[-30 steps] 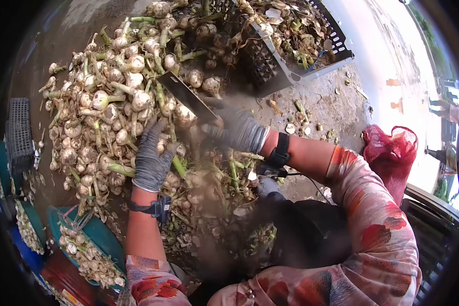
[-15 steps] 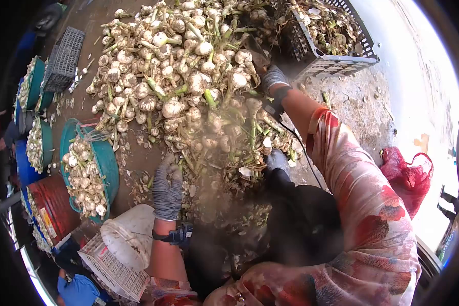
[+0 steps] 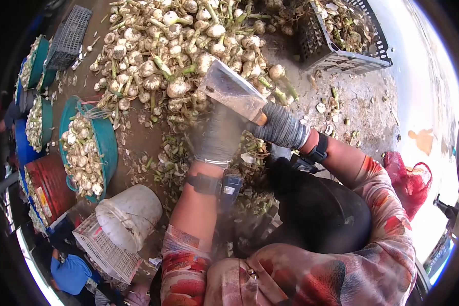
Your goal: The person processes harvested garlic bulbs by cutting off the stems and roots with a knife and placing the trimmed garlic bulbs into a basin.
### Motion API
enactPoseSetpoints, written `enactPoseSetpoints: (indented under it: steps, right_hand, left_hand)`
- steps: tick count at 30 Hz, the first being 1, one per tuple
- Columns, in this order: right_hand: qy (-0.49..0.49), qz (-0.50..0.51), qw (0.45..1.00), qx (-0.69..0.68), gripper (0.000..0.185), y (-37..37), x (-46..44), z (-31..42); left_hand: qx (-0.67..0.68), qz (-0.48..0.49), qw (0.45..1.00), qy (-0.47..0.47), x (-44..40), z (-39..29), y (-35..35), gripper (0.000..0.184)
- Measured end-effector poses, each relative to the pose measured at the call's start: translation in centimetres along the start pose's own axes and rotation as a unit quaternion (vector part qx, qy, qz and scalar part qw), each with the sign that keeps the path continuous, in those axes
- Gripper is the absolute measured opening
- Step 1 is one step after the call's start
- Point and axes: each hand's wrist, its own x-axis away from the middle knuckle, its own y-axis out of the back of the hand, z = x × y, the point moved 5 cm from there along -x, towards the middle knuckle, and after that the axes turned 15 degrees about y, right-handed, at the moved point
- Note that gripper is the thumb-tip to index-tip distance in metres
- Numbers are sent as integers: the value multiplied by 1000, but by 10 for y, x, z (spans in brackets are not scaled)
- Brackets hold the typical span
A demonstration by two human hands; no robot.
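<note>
My right hand (image 3: 280,126), in a grey glove, is closed around the wooden handle of a broad cleaver (image 3: 233,93). The blade points up and left, its flat face toward me, over the near edge of a heap of garlic bulbs (image 3: 153,64) with stems. My left hand (image 3: 217,135), also gloved in grey, is close beside the right one below the blade. It is smeared by motion and its fingers are partly behind the cleaver, so I cannot make out whether it holds anything. Cut stems and leaf scraps (image 3: 176,163) lie beneath the hands.
A black crate (image 3: 349,62) of scraps stands at the upper right. On the left are a teal tub (image 3: 107,148) of garlic bulbs, a white bucket (image 3: 137,206) and a grey crate (image 3: 69,38). A red mesh bag (image 3: 405,181) lies right. A person in blue (image 3: 71,273) is at the lower left.
My right hand has come from the heap's far right side down to the centre with the cleaver. My left hand has moved right and up to meet it. The view has shifted slightly.
</note>
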Motion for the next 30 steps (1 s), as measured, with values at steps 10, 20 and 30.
enactPoseSetpoints:
  steps: [10, 20, 30]
  right_hand:
    - [-96, 107, 985, 97, 28, 43, -13, 0]
    - [-86, -16, 936, 340, 28, 70, 5, -1]
    - [42, 198, 941, 272, 22, -24, -19, 45]
  left_hand:
    - [-3, -131, 987, -89, 51, -32, 45, 34]
    - [-373, -194, 885, -198, 80, -51, 18, 50]
    - [-611, -250, 730, -179, 73, -15, 61, 37]
